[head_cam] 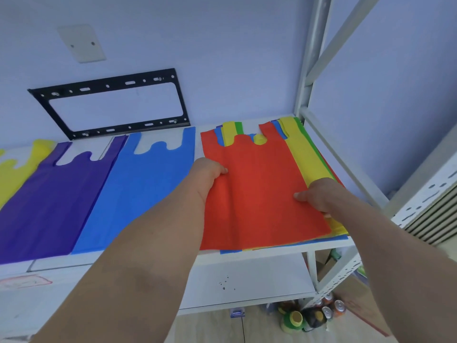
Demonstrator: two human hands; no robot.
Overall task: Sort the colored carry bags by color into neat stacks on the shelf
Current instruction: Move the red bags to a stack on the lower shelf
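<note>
A red carry bag (259, 194) lies on top of a mixed pile at the right end of the white shelf (247, 258). Yellow (304, 154), green and blue bags show under it. My left hand (210, 177) grips the red bag's left edge, thumb on top. On its right edge my right hand (319, 194) pinches it the same way. Left of the pile a blue bag (141, 194) lies flat, then a purple bag (49, 204), then a yellow bag (17, 169) at the far left.
A white metal shelf frame (309, 70) rises at the right. A black wall bracket (111, 105) hangs behind the shelf. A lower shelf (247, 285) sits below, with bottles and cans (311, 315) on the floor by the frame's foot.
</note>
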